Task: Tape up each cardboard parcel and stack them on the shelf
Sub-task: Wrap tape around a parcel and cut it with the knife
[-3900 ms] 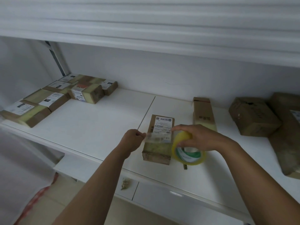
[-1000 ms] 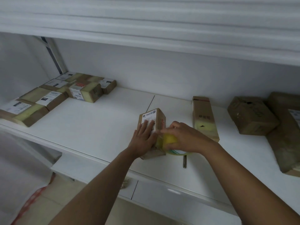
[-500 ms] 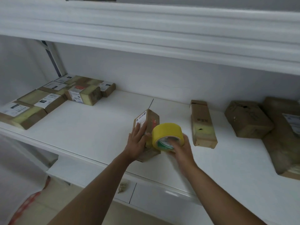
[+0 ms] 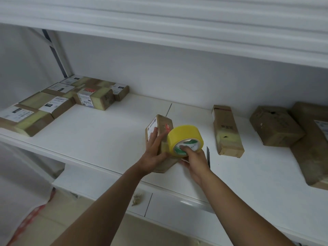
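Note:
A small cardboard parcel [image 4: 164, 125] with a white label stands tipped on its edge on the white shelf [image 4: 99, 139]. My left hand [image 4: 154, 153] lies against its labelled left face with fingers straight, steadying it. My right hand [image 4: 194, 159] grips a yellow tape roll [image 4: 183, 134], fingers hooked through the core, with the roll pressed against the parcel's right side. A strip of yellowish tape wraps the parcel's near end.
Several taped parcels [image 4: 58, 102] lie grouped at the shelf's far left. A long narrow box [image 4: 226, 130] lies to the right, then a brown box [image 4: 275, 125] and a large parcel [image 4: 316, 144] at the right edge. A dark cutter [image 4: 208, 155] lies by my right wrist.
The parcel went from lying flat to standing on its edge. My right hand swung the tape roll from its top round to the right side; my left hand moved to its labelled face.

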A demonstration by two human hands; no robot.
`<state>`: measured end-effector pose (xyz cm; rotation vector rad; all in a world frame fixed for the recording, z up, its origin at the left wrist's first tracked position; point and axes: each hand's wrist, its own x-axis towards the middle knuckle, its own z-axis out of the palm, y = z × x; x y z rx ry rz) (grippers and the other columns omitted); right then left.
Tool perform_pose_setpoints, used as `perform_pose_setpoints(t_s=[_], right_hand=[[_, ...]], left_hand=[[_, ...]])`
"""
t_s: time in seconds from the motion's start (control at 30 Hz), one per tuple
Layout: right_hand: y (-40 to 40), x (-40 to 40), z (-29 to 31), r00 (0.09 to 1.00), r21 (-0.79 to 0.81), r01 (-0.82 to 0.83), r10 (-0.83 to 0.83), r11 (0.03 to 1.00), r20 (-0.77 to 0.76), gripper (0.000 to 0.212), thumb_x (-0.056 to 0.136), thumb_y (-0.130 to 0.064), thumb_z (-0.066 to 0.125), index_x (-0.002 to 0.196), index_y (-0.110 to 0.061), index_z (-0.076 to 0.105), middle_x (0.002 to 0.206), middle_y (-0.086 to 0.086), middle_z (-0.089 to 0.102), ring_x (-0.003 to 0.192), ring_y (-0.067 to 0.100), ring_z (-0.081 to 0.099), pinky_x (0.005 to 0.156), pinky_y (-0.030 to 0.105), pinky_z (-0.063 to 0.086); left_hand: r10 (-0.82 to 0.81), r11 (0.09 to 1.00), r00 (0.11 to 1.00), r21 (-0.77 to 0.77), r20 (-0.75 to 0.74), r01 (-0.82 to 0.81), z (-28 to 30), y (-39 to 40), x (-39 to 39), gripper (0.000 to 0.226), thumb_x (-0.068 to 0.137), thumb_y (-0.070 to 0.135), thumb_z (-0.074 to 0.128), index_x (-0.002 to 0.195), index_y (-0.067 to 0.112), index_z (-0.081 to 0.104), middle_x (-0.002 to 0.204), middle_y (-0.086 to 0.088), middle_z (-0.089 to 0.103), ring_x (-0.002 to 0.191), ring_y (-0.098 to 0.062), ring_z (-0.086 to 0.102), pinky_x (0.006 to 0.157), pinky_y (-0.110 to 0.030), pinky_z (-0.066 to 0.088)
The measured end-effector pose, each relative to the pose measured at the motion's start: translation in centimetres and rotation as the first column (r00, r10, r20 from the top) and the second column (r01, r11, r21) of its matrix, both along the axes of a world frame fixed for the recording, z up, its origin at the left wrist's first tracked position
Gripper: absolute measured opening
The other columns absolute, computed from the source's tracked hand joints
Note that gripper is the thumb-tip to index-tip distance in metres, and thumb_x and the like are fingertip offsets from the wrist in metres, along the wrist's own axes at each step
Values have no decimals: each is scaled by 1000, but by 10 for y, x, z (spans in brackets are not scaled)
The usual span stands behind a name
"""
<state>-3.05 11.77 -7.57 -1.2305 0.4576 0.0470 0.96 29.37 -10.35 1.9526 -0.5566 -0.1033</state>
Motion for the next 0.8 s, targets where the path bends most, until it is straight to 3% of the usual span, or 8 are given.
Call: perform_pose_setpoints(t_s=[0.07,0.17,0.23,0.33,0.47,0.6,0.73,0.8], right_hand=[[1,2,-2,1000,-22,14,-14,1000,4,34,89,-13,69,122,-17,60,115,9,69,102,27,68,74,34,59],[5,3,-3,1000,-53,18,-17,998,19,37,88,-14,71,123,-18,60,114,8,68,103,27,68,78,38,60],[10,3,-1,999,-51,1,1,999,34,34,88,-14,71,120,-20,61,112,7,70,102,26,68,76,34,59],[21,1,2,998,-53,-43,46,998,43,28,87,-17,71,114,-23,63,109,5,72,99,22,70,72,30,56],[36,3,10,987,-276,-114,140,954,76,12,90,-23,69,98,-30,63,101,-3,70,92,14,68,81,35,59],[45,6,12,982,-404,-112,164,908,97,13,92,-24,65,93,-36,59,97,-11,66,95,13,65,90,41,57],[46,5,1,996,-256,-67,79,964,37,10,92,-27,64,100,-32,62,104,-2,70,98,20,67,93,46,56],[42,4,-3,999,-90,-51,51,995,-8,13,94,-25,62,106,-28,62,111,5,71,101,24,68,91,42,57]], left_hand=[[17,998,999,62,39,-20,-2,0,-3,94,78,61,64,156,44,15,167,9,-5,152,-10,-17,123,-57,8],[107,993,988,44,107,-113,-5,-1,-6,105,72,70,71,156,33,21,167,3,1,153,-8,-11,123,-53,18],[141,990,983,9,116,-143,-6,0,-8,101,71,67,73,153,29,28,166,1,6,152,-3,-7,122,-45,22],[158,987,983,-22,93,-157,-5,7,-13,91,69,66,71,146,42,27,166,5,5,147,10,-4,116,-34,26],[145,983,988,-123,47,-138,-7,21,-11,92,76,60,72,144,66,10,166,3,14,153,-16,16,118,-45,32],[108,982,989,-146,-105,-123,-18,32,-4,102,79,57,77,157,37,14,161,-8,27,147,-28,31,112,-59,37],[32,935,975,-339,-220,-107,-4,18,-14,80,79,23,79,142,42,33,143,-14,42,127,-25,54,93,-33,54],[18,930,974,-354,-226,-100,-6,13,-14,91,77,22,80,148,44,29,147,-10,37,131,-24,50,95,-35,54]])
